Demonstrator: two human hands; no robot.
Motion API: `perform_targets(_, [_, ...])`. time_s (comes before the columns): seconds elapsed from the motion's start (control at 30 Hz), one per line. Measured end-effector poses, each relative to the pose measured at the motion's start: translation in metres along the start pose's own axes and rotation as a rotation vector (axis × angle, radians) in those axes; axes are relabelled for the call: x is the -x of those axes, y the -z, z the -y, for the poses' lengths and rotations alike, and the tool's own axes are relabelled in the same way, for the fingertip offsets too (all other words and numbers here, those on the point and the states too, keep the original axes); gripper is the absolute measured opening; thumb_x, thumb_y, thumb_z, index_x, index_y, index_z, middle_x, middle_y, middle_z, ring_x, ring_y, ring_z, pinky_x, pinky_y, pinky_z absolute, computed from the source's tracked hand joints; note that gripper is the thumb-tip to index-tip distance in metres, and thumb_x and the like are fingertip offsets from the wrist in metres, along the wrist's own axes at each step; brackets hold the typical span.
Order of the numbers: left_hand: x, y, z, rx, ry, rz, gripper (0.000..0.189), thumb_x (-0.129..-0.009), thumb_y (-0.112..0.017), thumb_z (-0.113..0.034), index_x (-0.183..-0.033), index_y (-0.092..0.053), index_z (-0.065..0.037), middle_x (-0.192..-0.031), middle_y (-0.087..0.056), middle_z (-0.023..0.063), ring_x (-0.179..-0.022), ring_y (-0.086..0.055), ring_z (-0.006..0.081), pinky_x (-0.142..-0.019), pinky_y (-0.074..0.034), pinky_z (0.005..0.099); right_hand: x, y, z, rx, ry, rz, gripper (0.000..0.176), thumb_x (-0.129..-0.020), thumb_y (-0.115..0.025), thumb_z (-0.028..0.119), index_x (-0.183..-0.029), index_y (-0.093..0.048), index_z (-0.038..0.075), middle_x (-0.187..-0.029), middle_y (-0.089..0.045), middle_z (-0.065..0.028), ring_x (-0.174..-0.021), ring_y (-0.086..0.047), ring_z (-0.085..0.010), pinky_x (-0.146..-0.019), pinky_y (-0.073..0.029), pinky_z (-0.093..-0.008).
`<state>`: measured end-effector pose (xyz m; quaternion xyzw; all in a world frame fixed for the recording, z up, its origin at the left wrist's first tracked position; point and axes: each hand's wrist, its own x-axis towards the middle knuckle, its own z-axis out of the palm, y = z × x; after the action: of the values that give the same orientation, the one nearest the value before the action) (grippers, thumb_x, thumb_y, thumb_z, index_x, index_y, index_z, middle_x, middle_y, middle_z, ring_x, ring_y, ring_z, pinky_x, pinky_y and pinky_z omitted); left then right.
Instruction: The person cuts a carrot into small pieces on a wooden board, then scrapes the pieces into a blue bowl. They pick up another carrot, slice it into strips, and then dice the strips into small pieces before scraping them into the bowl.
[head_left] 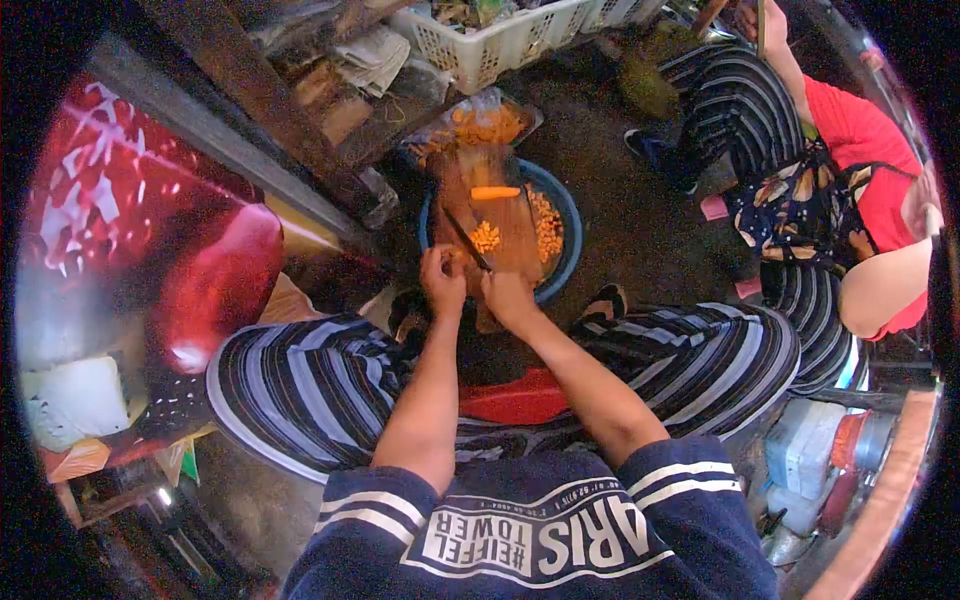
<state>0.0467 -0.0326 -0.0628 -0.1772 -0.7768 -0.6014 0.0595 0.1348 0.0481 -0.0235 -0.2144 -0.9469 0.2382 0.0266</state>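
Observation:
A wooden cutting board (513,232) lies across a blue basin (572,225) in front of me. My right hand (508,297) is closed around the handle of a knife (462,237), its dark blade slanting up and left over the board. My left hand (443,280) is at the board's left edge, near the blade, with fingers curled; whatever they hold is hidden. A whole peeled carrot (495,193) rests crosswise on the board. Below it is a small heap of diced carrot (485,237). More carrot cubes (547,228) lie inside the basin, right of the board.
Beyond the basin, a clear plastic bag (480,125) holds orange pieces. A white plastic crate (490,55) stands behind it. Wooden beams (290,90) run along the left. On the right sits another person in a red top (860,130). Plastic containers (805,450) are at lower right.

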Motion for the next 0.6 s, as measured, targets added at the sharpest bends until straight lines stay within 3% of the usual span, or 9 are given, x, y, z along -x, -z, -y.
perform_targets(0.03, [0.005,0.001,-0.003,0.085,0.09,-0.033,0.015,-0.069,-0.057,0.005,-0.081,-0.053,-0.002,-0.083,-0.053,0.0118,-0.082,-0.054,0.0272,-0.073,-0.045,0.0331,0.005,0.019,0.01,-0.038,-0.062,0.006,0.042,-0.087,-0.045,0.026,-0.065,-0.062,-0.005,-0.06,-0.057,-0.025,-0.062,-0.061,-0.04,-0.059,-0.05,-0.0457])
perform_targets(0.1, [0.008,0.001,-0.006,0.067,0.067,-0.056,0.013,-0.069,-0.057,0.005,-0.08,-0.053,-0.002,-0.082,-0.053,0.0115,-0.081,-0.054,0.0262,-0.071,-0.045,0.0319,0.015,0.024,0.013,-0.071,-0.133,0.015,0.041,-0.087,-0.045,0.025,-0.064,-0.062,-0.005,-0.059,-0.057,-0.0243,-0.061,-0.06,-0.0404,-0.059,-0.05,-0.0455])
perform_targets(0.27, [0.006,0.006,-0.006,-0.169,-0.068,-0.061,0.011,-0.07,-0.058,0.004,-0.078,-0.053,-0.001,-0.081,-0.053,0.0108,-0.077,-0.054,0.0241,-0.068,-0.046,0.0298,0.023,0.014,0.016,-0.03,0.039,-0.057,0.037,-0.086,-0.047,0.026,-0.073,-0.062,-0.006,-0.064,-0.058,-0.0255,-0.06,-0.06,-0.0409,-0.058,-0.05,-0.0459])
perform_targets(0.43, [0.001,0.0,0.009,0.062,-0.034,-0.036,0.013,-0.07,-0.059,0.004,-0.081,-0.053,-0.001,-0.082,-0.053,0.0109,-0.075,-0.055,0.0246,-0.065,-0.046,0.0301,0.006,0.013,0.011,-0.071,-0.05,-0.038,0.035,-0.085,-0.048,0.025,-0.073,-0.06,-0.006,-0.066,-0.059,-0.0255,-0.063,-0.06,-0.0415,-0.058,-0.05,-0.0465])
perform_targets(0.6, [0.003,0.006,-0.016,0.021,0.012,-0.041,0.019,-0.069,-0.058,0.005,-0.085,-0.053,-0.001,-0.085,-0.052,0.011,-0.077,-0.055,0.025,-0.067,-0.046,0.0308,0.018,0.026,0.016,-0.141,-0.116,0.052,0.034,-0.085,-0.048,0.025,-0.072,-0.059,-0.005,-0.067,-0.059,-0.0251,-0.066,-0.059,-0.0418,-0.059,-0.05,-0.0464])
